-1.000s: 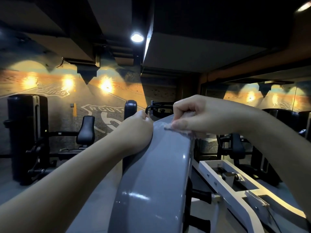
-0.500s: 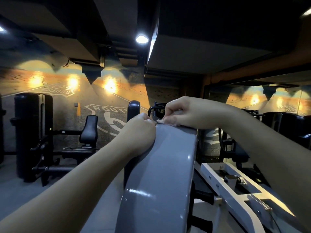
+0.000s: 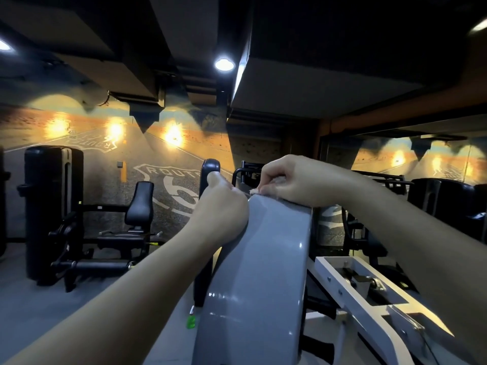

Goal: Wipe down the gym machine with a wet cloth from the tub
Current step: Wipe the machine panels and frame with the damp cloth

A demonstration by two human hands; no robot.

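A glossy grey shroud [image 3: 266,280] of the gym machine rises up the middle of the view to a flat top edge. My right hand [image 3: 292,180] sits on that top edge, its fingers curled round a small pale cloth [image 3: 255,191] of which only a frayed corner shows at the fingertips. On the shroud's upper left edge my left hand [image 3: 221,206] holds the rim, thumb raised; its fingers are hidden behind the edge. The tub is out of view.
A white metal frame [image 3: 350,293] of the machine runs down to the right. Another black machine with a padded seat [image 3: 139,204] and a tall weight stack [image 3: 52,206] stands on the grey floor at left. A mirror [image 3: 421,164] covers the right wall.
My right hand has slid the cloth up the shroud to its top edge and a little left. The left hand keeps its hold on the left rim.
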